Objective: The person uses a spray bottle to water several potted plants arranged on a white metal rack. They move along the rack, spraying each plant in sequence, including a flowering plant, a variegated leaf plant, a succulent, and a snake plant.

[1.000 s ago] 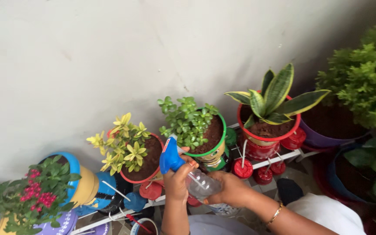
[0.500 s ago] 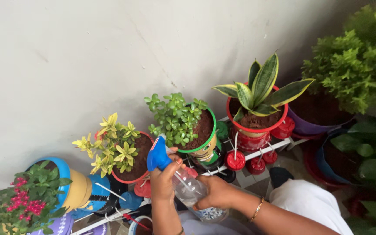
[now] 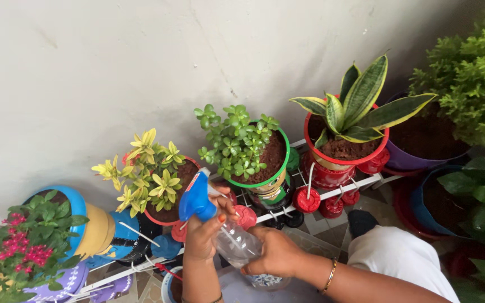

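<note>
I hold a clear plastic spray bottle (image 3: 236, 242) with a blue trigger head (image 3: 195, 197). My left hand (image 3: 204, 233) wraps the neck with a finger on the trigger. My right hand (image 3: 274, 252) grips the bottle's body from the right. The nozzle points up and left at the yellow-green leafy plant (image 3: 147, 177) in a red-rimmed pot. Just right of it stands a small-leaved green plant (image 3: 234, 141) in a green-rimmed pot (image 3: 279, 168).
A snake plant (image 3: 355, 109) in a red pot sits further right, then a bushy plant (image 3: 470, 84) in a purple pot. A red-flowered plant (image 3: 26, 241) and a blue-yellow pot (image 3: 94, 227) stand at left. The pots rest on a white rack (image 3: 332, 193) against a grey wall.
The bottle and both hands have shifted left and slightly down, from the green-rimmed pot toward the yellow-green plant. The view has swung a little.
</note>
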